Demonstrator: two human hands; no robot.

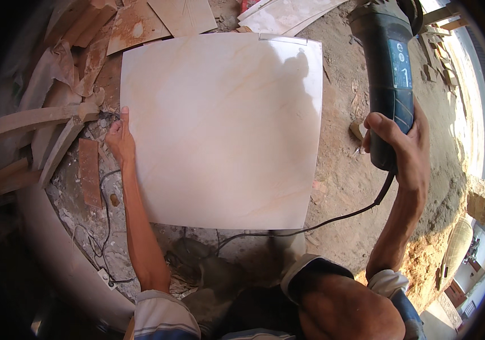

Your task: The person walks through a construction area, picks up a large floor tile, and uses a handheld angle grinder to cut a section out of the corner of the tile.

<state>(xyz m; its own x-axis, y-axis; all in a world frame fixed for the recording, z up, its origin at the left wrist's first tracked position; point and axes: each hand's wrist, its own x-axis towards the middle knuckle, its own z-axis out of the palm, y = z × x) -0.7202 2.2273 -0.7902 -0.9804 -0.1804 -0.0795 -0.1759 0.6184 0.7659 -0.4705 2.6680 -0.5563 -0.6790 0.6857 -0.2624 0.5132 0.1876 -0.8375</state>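
A large square, cream-white floor tile [219,130] with faint tan veining lies before me. Along its far right edge runs a narrow strip marked off by a dark line. My left hand [121,139] grips the tile's left edge, thumb along the rim and fingers curled. Off the right side of the tile, my right hand [404,139] is wrapped round the body of a blue and black angle grinder [387,73]. The grinder's head points away from me at the top of the view, and its disc is mostly out of sight. A shadow falls on the tile's far right part.
The grinder's black cord [339,217] loops past the tile's near edge. Tile offcuts [183,16] lie beyond it. Wooden pieces [38,122] and a reddish tile strip [89,173] are at left, near a small socket block [106,277]. Sandy ground [344,187] stretches right.
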